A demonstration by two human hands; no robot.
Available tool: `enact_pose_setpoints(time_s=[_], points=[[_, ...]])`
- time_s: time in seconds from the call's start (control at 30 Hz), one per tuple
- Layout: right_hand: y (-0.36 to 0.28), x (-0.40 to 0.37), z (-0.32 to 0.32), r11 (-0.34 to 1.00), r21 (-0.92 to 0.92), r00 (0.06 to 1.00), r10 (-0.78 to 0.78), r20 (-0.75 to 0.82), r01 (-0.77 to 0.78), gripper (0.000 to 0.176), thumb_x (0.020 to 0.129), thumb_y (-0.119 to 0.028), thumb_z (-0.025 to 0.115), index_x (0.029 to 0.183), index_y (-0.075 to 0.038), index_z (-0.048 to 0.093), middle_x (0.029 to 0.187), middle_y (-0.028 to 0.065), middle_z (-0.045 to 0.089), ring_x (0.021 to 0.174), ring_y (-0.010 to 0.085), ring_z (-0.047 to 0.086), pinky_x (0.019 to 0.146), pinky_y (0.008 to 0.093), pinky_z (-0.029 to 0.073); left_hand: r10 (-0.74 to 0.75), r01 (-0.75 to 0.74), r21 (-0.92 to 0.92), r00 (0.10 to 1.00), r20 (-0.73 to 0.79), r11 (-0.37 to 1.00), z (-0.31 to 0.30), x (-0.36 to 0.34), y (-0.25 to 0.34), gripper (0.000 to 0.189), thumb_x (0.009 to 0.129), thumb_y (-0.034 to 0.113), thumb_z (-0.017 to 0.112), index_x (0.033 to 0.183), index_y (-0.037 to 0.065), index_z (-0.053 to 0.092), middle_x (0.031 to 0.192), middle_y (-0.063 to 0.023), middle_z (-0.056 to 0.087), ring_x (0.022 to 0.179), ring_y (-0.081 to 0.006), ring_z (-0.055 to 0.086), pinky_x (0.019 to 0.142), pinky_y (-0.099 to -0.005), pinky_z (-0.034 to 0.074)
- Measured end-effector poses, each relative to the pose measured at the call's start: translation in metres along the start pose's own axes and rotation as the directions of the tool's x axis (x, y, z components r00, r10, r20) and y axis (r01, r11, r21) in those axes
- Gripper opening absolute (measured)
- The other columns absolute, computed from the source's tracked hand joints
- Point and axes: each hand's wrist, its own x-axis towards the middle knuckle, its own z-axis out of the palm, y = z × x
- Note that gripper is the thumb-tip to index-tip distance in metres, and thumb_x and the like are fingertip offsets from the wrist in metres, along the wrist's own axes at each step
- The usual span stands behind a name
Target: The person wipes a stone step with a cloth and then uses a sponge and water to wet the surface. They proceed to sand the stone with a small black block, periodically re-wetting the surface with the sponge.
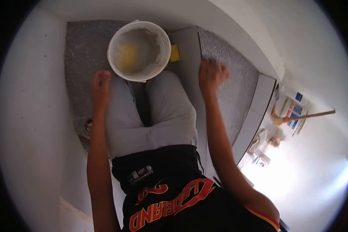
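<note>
White round bucket [137, 78] between curled left hand [100, 87] and blurred, open right hand [212, 75] above speckled floor [236, 83].

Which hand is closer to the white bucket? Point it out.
The left hand, close beside the near rim of the white bucket. The right hand is farther off to the side, blurred over the speckled floor.

Smeared matt plastic bucket [158, 41], rough speckled floor [81, 58]

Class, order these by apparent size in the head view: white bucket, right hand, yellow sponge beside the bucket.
1. white bucket
2. right hand
3. yellow sponge, partly hidden by the bucket
</note>
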Motion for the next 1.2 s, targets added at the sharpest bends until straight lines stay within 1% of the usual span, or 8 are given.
enact_pose_setpoints(time_s=[0.17, 0.27, 0.47, 0.77, 0.87, 0.97, 1.03, 1.2], points=[[0.026, -0.097, -0.038, 0.999, 0.0, 0.996, 0.042, 0.077, -0.042, 0.008, 0.079, -0.014, 0.067, 0.073, -0.009, 0.069, 0.069, 0.0031, 0.058, 0.081, 0.0248, 0.052, 0.077, 0.041, 0.031, 0.065, -0.068, -0.043, 0.996, -0.068, 0.997, -0.001, 0.005, 0.002, 0.034, 0.09, 0.034, 0.056, 0.089, 0.0, 0.06, 0.082, -0.0062, 0.06, 0.077, -0.0146, 0.054, 0.072, -0.0286, 0.042], [0.006, -0.034, -0.023, 0.999, 0.04, 0.997, -0.034, 0.076, 0.031, 0.006, 0.078, -0.012, 0.069, 0.073, -0.01, 0.07, 0.067, 0.0022, 0.057, 0.081, 0.0231, 0.052, 0.078, 0.0414, 0.03, 0.048, -0.048, 0.023, 0.999, 0.016, 0.999, 0.005, -0.001, -0.004, 0.032, 0.09, 0.031, 0.056, 0.089, 0.0, 0.06, 0.081, -0.0058, 0.059, 0.076, -0.0142, 0.053, 0.071, -0.0288, 0.042], [0.009, -0.047, -0.014, 0.998, -0.033, 0.998, -0.058, 0.02, 0.058, 0.004, 0.075, -0.011, 0.07, 0.071, -0.009, 0.069, 0.067, 0.0014, 0.054, 0.081, 0.0222, 0.051, 0.076, 0.0396, 0.03, 0.137, -0.137, 0.013, 0.988, -0.075, 0.991, -0.005, 0.01, -0.005, 0.034, 0.092, 0.034, 0.053, 0.088, 0.0, 0.059, 0.079, -0.0047, 0.057, 0.075, -0.0133, 0.051, 0.07, -0.0291, 0.041], [0.011, -0.064, -0.028, 0.997, -0.073, 0.998, -0.021, 0.054, 0.025, 0.004, 0.074, -0.014, 0.071, 0.072, -0.011, 0.071, 0.065, 0.0009, 0.054, 0.08, 0.0218, 0.051, 0.076, 0.0394, 0.031, 0.005, -0.007, -0.069, 1.0, -0.03, 0.998, 0.002, -0.005, -0.001, 0.034, 0.091, 0.035, 0.054, 0.088, 0.001, 0.058, 0.079, -0.0057, 0.056, 0.077, -0.0132, 0.051, 0.072, -0.0299, 0.041], [0.02, -0.09, -0.037, 0.999, -0.04, 0.997, 0.024, 0.067, -0.021, 0.011, 0.079, -0.016, 0.067, 0.069, -0.01, 0.068, 0.066, 0.0003, 0.054, 0.082, 0.0214, 0.053, 0.075, 0.0386, 0.03, 0.123, -0.121, 0.122, 0.992, -0.009, 0.985, -0.007, 0.008, -0.008, 0.033, 0.091, 0.033, 0.055, 0.09, 0.001, 0.059, 0.081, -0.0058, 0.057, 0.078, -0.0139, 0.052, 0.073, -0.0306, 0.041], [0.002, -0.043, -0.023, 0.998, -0.051, 0.998, -0.041, 0.053, 0.044, 0.01, 0.078, -0.015, 0.068, 0.069, -0.01, 0.068, 0.065, -0.0001, 0.054, 0.082, 0.0215, 0.053, 0.075, 0.0388, 0.03, 0.002, -0.003, -0.018, 0.997, -0.075, 1.0, 0.0, -0.002, -0.012, 0.032, 0.09, 0.033, 0.056, 0.089, 0.001, 0.059, 0.083, -0.0061, 0.059, 0.08, -0.0147, 0.054, 0.076, -0.0305, 0.042], [0.017, -0.073, -0.028, 0.996, -0.076, 0.999, -0.035, 0.024, 0.037, 0.008, 0.076, -0.015, 0.069, 0.07, -0.011, 0.069, 0.067, -0.0004, 0.055, 0.082, 0.0215, 0.052, 0.076, 0.0388, 0.03, 0.077, -0.078, 0.006, 0.996, 0.047, 0.997, -0.003, 0.003, -0.008, 0.032, 0.089, 0.033, 0.057, 0.09, 0.001, 0.059, 0.084, -0.0063, 0.06, 0.082, -0.0153, 0.055, 0.077, -0.0301, 0.042], [0.027, -0.095, -0.039, 0.997, -0.051, 0.996, -0.062, 0.067, 0.065, 0.003, 0.077, -0.015, 0.069, 0.077, -0.012, 0.07, 0.071, 0.0023, 0.057, 0.084, 0.0229, 0.054, 0.075, 0.0397, 0.033, 0.059, -0.064, -0.106, 0.997, -0.051, 0.992, -0.003, 0.011, -0.008, 0.029, 0.09, 0.029, 0.055, 0.093, 0.001, 0.06, 0.085, -0.0067, 0.061, 0.084, -0.016, 0.056, 0.079, -0.0303, 0.042]])
